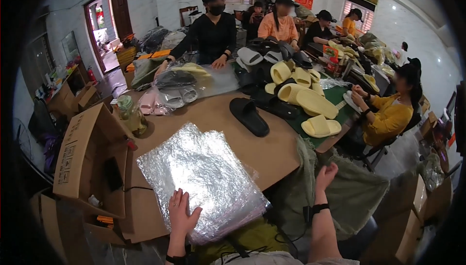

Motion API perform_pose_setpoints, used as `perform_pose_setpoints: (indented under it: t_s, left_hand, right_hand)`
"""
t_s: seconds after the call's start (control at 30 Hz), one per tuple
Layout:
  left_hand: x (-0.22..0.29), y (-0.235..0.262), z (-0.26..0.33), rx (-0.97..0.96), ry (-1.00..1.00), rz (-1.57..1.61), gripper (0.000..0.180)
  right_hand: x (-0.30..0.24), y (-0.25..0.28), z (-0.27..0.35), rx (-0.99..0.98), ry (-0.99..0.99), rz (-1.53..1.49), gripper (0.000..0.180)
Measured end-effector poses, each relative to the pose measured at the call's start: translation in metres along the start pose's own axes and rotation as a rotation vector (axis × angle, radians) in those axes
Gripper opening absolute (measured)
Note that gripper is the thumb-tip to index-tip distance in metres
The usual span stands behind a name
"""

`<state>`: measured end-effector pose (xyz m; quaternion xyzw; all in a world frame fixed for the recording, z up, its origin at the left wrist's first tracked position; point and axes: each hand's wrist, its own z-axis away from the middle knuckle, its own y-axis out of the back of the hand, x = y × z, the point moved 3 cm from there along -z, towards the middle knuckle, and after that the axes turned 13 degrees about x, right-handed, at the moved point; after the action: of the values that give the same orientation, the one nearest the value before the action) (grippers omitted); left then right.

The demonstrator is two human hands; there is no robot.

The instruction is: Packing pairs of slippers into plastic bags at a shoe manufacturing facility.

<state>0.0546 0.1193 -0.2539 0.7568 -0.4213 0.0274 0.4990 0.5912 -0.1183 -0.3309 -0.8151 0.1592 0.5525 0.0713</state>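
A stack of shiny silver foil sheets or bags lies on the brown cardboard table cover in front of me. My left hand rests flat on the stack's near left part, fingers stretched out. Off the table's right edge, my right hand hangs in the air above a dark green sack. Its fingers are curled in and nothing shows in them. Beyond the foil lies a black slide sandal. A pale yellow slide sandal sits to its right, near a heap of yellow, black and grey ones.
An open cardboard box stands at the left, with a jar behind it. Clear plastic bags holding slippers lie at the far side, by a person in black. A person in yellow sits at the right.
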Motion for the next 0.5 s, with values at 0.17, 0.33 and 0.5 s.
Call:
perform_pose_setpoints:
  t_s: [0.17,0.33,0.5]
  left_hand:
    - [0.000,-0.005,-0.003,-0.010,0.018,0.028,0.068]
    - [0.006,-0.004,-0.008,-0.049,0.039,0.028,0.070]
    - [0.004,-0.006,-0.006,-0.040,0.021,0.036,0.070]
  right_hand:
    - [-0.132,-0.103,0.038,-0.541,0.665,0.079,0.042]
    - [-0.146,-0.190,0.090,-0.686,0.839,0.120,0.049]
    - [-0.133,-0.226,0.125,-0.651,0.960,0.493,0.044]
